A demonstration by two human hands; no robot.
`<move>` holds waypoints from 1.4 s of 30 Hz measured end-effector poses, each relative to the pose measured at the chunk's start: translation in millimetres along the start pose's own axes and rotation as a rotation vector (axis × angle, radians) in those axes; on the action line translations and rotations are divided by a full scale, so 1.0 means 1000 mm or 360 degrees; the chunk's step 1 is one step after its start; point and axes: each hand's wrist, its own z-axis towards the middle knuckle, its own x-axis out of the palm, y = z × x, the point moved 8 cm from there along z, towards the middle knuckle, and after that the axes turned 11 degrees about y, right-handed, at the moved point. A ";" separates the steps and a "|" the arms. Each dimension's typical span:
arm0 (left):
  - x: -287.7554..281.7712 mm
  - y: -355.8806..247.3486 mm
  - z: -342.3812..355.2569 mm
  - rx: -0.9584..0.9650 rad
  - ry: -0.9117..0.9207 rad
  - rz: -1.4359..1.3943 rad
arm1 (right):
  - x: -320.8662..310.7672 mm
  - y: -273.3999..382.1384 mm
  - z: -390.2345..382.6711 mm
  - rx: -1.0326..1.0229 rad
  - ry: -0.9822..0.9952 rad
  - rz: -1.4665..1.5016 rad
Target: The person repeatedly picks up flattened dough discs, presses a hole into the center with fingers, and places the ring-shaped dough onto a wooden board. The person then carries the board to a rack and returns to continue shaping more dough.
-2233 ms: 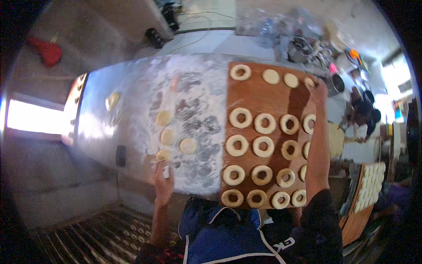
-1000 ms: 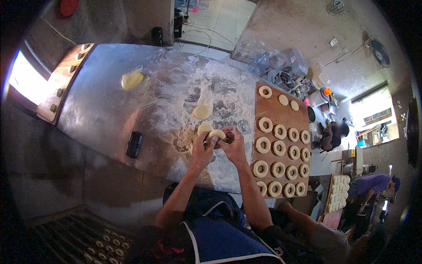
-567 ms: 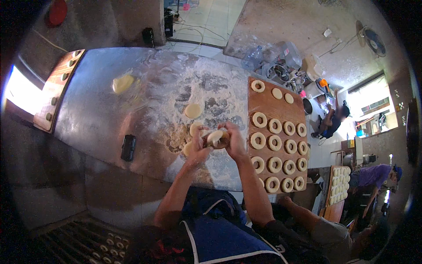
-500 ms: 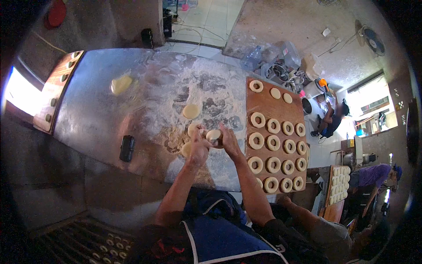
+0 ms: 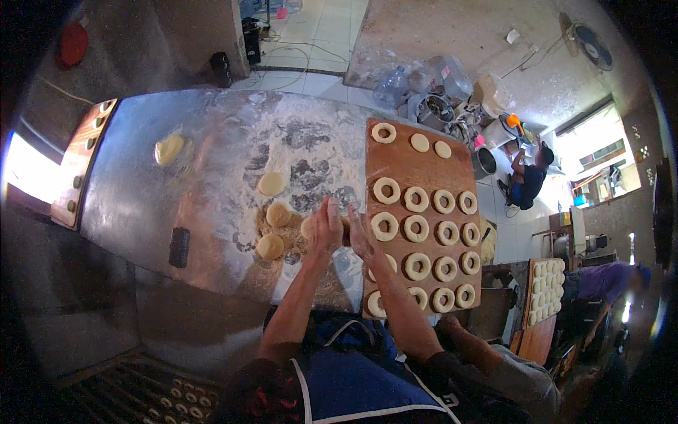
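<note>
My left hand (image 5: 326,230) is upright over the floured metal table (image 5: 219,177), fingers stretched out. Facing it, close by on the right, my right hand (image 5: 360,234) also has its fingers extended. A small dark brown patch shows between the palms; I cannot make out what it is. Right beside my left hand is a pale dough round (image 5: 306,227), partly covered by that hand. Farther left lie more flat dough rounds: an upper one (image 5: 270,184), a middle one (image 5: 278,215) and a lower one (image 5: 270,246) on brownish crumbs.
A brown board (image 5: 417,169) with dough rings and two plain rounds adjoins on the right. A larger dough lump (image 5: 169,150) and a dark oblong object (image 5: 179,247) are on the left. Another dough-filled tray (image 5: 545,290) is at right, near a bending person (image 5: 600,283); one more person sits beyond.
My hands have come off the dough round they held, which now shows left of my left hand. Their fingers have straightened, palms facing. The whole view has shifted, moving the table leftward.
</note>
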 end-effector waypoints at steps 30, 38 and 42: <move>0.156 0.027 0.045 -0.0436 0.0121 -0.1125 | -0.145 -0.047 0.038 -0.0506 -0.0008 0.0656; 0.138 0.001 0.102 0.0174 -0.0358 -0.0266 | -0.195 0.015 0.065 -0.0755 0.0246 0.0468; 0.157 0.005 0.166 -0.0196 -0.0027 0.0974 | -0.219 0.006 0.107 -0.0535 -0.0132 -0.0037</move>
